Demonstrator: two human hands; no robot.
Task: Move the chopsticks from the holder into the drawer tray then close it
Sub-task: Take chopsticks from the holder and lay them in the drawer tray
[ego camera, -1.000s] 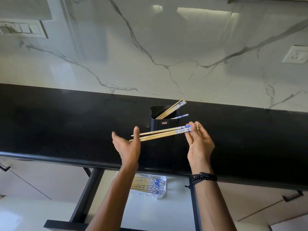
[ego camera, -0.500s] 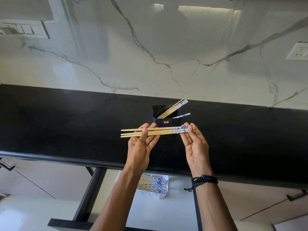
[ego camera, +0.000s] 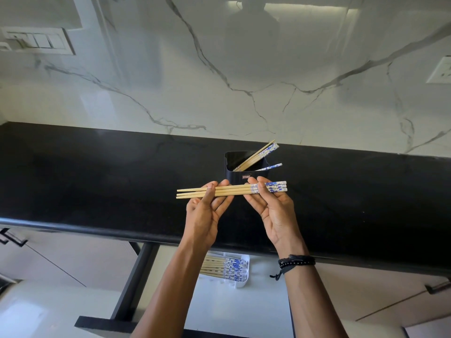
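Two hands, the left hand point(ego camera: 203, 215) and the right hand point(ego camera: 275, 213), carry three chopsticks point(ego camera: 234, 191) between them. One black holder point(ego camera: 235, 176) farther back has at least three leaning sticks point(ego camera: 253, 157). One white tray point(ego camera: 240, 284) nearer in holds about eight packed sticks point(ego camera: 217, 267) (too crowded for an exact count).

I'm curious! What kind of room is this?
Most likely a kitchen: a black countertop under a marble wall, a chopstick holder on it, and an open drawer below with a tray of chopsticks.
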